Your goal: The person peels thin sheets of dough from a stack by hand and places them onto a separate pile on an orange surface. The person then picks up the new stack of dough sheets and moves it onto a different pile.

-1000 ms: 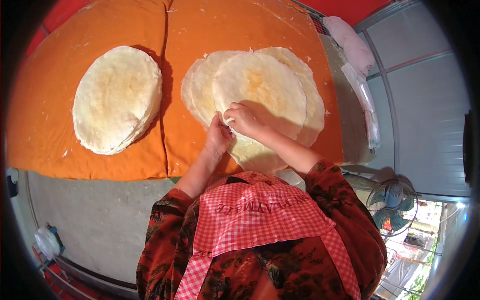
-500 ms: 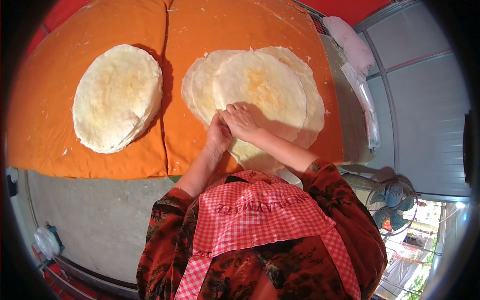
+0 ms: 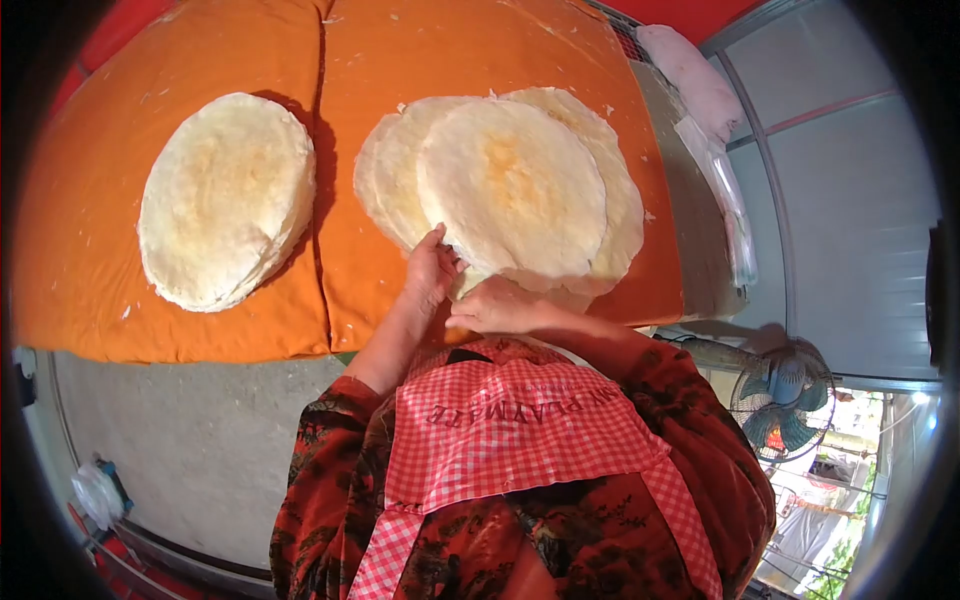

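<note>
Several thin round flatbreads lie overlapping on the orange cloth point(image 3: 350, 60), with a pale flatbread point(image 3: 520, 190) browned at its centre on top. My left hand point(image 3: 432, 268) pinches the lower left edge of this top flatbread between thumb and fingers. Close beside it, nearer my body, my right hand point(image 3: 495, 305) is at the near edge of the pile, its fingers bent and pointing left. Whether it grips an edge there is hidden. To the left, a thick round stack of flatbreads point(image 3: 225, 200) sits apart on the cloth.
A fan point(image 3: 785, 400) stands at the lower right. Beyond the cloth's right edge lie a pale rolled bundle point(image 3: 690, 80) and plastic bags point(image 3: 735, 220). Grey floor point(image 3: 200, 450) shows at the lower left. A checked apron point(image 3: 520, 430) covers my chest.
My right hand has moved down from the top flatbread's left edge toward my body. My left hand stays at the edge. The view has shifted slightly.
</note>
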### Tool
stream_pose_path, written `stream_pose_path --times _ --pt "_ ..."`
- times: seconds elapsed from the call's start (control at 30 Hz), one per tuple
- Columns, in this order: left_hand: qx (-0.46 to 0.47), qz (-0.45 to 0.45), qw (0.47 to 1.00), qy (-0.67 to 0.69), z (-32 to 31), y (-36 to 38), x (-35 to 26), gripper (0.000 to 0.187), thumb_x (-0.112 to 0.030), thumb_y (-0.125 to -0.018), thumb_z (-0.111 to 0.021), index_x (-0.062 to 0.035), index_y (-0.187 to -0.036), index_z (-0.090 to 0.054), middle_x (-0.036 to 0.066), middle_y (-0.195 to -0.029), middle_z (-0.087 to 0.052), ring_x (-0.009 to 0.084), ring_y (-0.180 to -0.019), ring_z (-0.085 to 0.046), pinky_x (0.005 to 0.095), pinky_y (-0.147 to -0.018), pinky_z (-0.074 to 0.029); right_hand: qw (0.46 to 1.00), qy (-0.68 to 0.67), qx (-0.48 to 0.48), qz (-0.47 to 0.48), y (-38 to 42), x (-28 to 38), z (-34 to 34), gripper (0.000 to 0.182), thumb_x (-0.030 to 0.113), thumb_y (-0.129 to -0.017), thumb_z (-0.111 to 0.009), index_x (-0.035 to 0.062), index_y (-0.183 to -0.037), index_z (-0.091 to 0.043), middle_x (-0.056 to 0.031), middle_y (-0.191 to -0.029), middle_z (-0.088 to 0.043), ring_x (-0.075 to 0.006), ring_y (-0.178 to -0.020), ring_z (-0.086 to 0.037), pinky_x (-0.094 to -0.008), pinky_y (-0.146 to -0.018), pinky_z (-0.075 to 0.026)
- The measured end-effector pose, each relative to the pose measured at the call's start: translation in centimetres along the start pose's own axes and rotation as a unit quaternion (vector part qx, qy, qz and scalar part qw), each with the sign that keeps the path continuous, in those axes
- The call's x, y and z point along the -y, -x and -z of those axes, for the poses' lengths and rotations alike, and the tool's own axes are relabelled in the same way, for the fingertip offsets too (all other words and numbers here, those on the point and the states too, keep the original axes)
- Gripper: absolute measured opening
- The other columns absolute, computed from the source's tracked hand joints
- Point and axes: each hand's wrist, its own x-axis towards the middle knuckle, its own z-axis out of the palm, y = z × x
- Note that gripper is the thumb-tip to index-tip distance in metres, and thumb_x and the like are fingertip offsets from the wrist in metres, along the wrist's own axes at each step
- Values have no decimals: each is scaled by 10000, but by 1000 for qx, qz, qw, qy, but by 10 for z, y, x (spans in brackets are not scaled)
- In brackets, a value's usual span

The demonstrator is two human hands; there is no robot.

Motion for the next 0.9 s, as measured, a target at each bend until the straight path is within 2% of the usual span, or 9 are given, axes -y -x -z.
stream_pose_path --times 0.03,0.13,0.17,0.27,0.43,0.53,0.63,0.83,0.9 --pt "7 -2 1000 -7 3 -1 0 328 -334 -920 -512 -37 -1059 -510 119 -919 -613 239 -840 -604 381 -728 -508 1000 24 0 14 1 -3 -3 112 118 -823 -574 64 -920 -583 -88 -920 -605 -304 -836 -590 -392 -660 -481" --pt "32 10 999 9 2 3 -3 322 -330 -919 -514 -43 -1063 -509 113 -933 -615 241 -856 -604 381 -721 -505 935 38 -347 -59 -4 -15 -2 245 197 -838 -577 58 -1039 -584 -108 -1011 -584 -318 -934 -569 -416 -750 -468" --pt "18 6 1000 -1 2 2 -2 338 -344 -923 -501 -39 -1069 -506 118 -941 -614 244 -857 -604 387 -717 -506 925 106 -338 -135 -4 -1 12 413 233 -838 -585 43 -1199 -520 -148 -1177 -523 -339 -1092 -504 -444 -876 -421" --pt "-1 3 1000 -4 -4 5 -4 379 -391 -934 -456 -39 -1063 -507 121 -944 -615 248 -851 -601 397 -701 -506 939 110 -269 -181 -8 -21 7 557 258 -829 -599 26 -1305 -427 -181 -1321 -425 -358 -1212 -414 -461 -980 -352" --pt "76 12 993 84 14 -2 -1 398 -424 -932 -389 -63 -1009 -538 106 -969 -634 263 -920 -603 421 -771 -496 949 47 -267 -163 -2 -52 -4 577 240 -807 -607 12 -1300 -412 -179 -1333 -433 -355 -1235 -411 -451 -1021 -331" --pt "171 27 981 82 43 -23 4 320 -326 -908 -404 -68 -1032 -547 111 -1022 -640 270 -966 -602 437 -813 -496 955 36 -252 -151 3 -57 0 560 200 -807 -580 -3 -1300 -406 -176 -1343 -428 -351 -1241 -408 -445 -1034 -321" --pt "82 20 996 28 31 -18 4 287 -258 -872 -432 -67 -1053 -546 113 -1034 -636 270 -963 -602 431 -825 -499 953 79 -245 -162 3 -56 -1 558 168 -801 -562 -9 -1304 -398 -174 -1363 -406 -341 -1264 -385 -444 -1045 -312" --pt "78 -14 997 -25 15 -6 2 279 -220 -871 -463 -48 -1077 -535 129 -1099 -607 266 -970 -598 393 -824 -507 953 122 -238 -144 9 -45 -6 607 159 -785 -576 -10 -1332 -372 -179 -1387 -372 -329 -1295 -347 -440 -1048 -309" --pt "73 -10 996 -40 16 -8 3 243 -243 -874 -465 -97 -1049 -550 78 -1051 -616 213 -917 -593 356 -777 -495 954 100 -246 -142 10 -43 -4 615 164 -780 -591 -8 -1331 -380 -184 -1378 -383 -332 -1288 -357 -432 -1047 -311"
